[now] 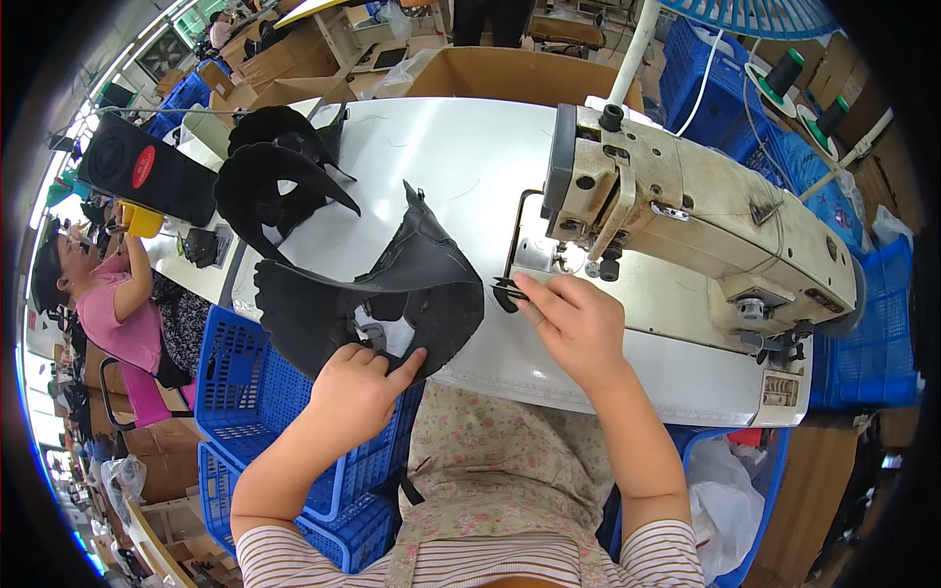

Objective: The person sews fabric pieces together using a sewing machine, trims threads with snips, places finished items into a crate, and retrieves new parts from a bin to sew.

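Note:
My left hand [355, 387] grips the near edge of a curved black fabric piece [441, 309], fingers curled over it and the index finger stretched along it. The piece has a cut-out opening in its middle and a pointed end standing up at the back. In my right hand [578, 323] is a small pair of black thread snips [507, 287], its tips pointing left, just beside the fabric piece. Both hands are at the near side of a white sewing table [441, 147]. Near my right hand stands the needle area of a sewing machine [686, 196].
More black shaped pieces [284, 176] lie at the table's far left. Blue plastic crates [255, 372] stand below on the left, and a bin with white plastic bags [725, 500] on the right. A cardboard box [529, 78] is behind the table. A person in pink [118, 304] sits at left.

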Tool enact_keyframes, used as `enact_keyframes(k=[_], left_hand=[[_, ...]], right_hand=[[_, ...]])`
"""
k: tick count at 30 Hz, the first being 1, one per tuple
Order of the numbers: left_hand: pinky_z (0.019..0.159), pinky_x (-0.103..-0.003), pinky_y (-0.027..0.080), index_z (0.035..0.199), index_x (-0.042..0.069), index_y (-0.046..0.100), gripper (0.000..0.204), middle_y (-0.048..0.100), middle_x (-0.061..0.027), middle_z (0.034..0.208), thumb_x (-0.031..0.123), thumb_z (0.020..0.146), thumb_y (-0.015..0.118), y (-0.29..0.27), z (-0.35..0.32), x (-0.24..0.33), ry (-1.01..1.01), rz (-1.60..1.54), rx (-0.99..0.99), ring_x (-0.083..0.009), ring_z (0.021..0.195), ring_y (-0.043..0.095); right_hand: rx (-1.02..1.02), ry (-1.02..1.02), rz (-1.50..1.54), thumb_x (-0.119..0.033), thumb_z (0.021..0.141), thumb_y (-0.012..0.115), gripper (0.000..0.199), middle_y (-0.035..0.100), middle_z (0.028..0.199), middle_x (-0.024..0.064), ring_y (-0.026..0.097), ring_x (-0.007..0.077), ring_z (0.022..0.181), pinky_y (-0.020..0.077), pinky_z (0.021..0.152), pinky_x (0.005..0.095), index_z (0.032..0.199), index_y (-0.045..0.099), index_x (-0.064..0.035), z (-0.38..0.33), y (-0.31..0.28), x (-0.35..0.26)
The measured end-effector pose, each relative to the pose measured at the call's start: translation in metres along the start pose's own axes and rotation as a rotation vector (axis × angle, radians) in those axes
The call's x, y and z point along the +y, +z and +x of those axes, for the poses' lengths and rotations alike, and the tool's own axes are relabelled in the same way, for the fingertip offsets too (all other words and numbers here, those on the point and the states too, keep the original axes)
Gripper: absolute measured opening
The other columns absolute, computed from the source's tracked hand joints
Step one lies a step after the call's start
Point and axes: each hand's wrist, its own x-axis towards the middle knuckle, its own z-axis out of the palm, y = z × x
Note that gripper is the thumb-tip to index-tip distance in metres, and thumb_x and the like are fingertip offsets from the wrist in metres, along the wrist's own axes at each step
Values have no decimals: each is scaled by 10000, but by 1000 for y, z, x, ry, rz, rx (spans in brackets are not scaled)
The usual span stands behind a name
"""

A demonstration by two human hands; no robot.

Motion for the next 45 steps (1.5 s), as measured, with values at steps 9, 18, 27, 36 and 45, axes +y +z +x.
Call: enact_keyframes(k=[9, 18, 27, 36, 45], left_hand=[[659, -365, 451, 1219, 98, 629, 493, 503, -48, 613, 88, 727, 612, 4, -1, -1, 10, -8, 36, -241, 636, 549], [695, -345, 453, 1210, 98, 639, 493, 557, -53, 651, 111, 721, 584, 4, -3, 1, -2, 26, 17, -232, 662, 577], [715, -364, 458, 1199, 80, 635, 494, 532, -59, 681, 117, 708, 601, 20, -15, 9, -50, 42, 120, -249, 687, 556], [834, -344, 482, 1135, 40, 629, 403, 684, -109, 1057, 103, 738, 603, -5, -55, 23, -134, -60, 89, -247, 910, 653], [640, -322, 488, 863, -15, 668, 112, 630, -121, 715, 40, 770, 698, -70, -174, 11, -858, -929, 403, -222, 676, 633]], right_hand=[[12, -55, 36, -127, 730, 749, 342, 517, 685, -11, 509, 153, 567, 401, 483, 292, 1065, 709, -185, 2, 0, -7], [-13, -159, 2, -88, 687, 749, 374, 481, 654, -9, 485, 164, 550, 383, 469, 295, 1047, 718, -185, 8, 1, -4], [116, 396, 352, -48, 744, 775, 371, 593, 801, 21, 530, 123, 626, 436, 558, 229, 1102, 696, -104, -43, 25, 3], [44, 604, 417, -9, 773, 737, 369, 576, 843, 23, 520, 93, 717, 430, 637, 212, 1132, 671, -57, -67, 33, 6], [-57, 651, 424, 13, 820, 675, 361, 540, 933, -5, 509, 86, 802, 440, 699, 211, 1176, 632, -30, -65, 30, 4]])
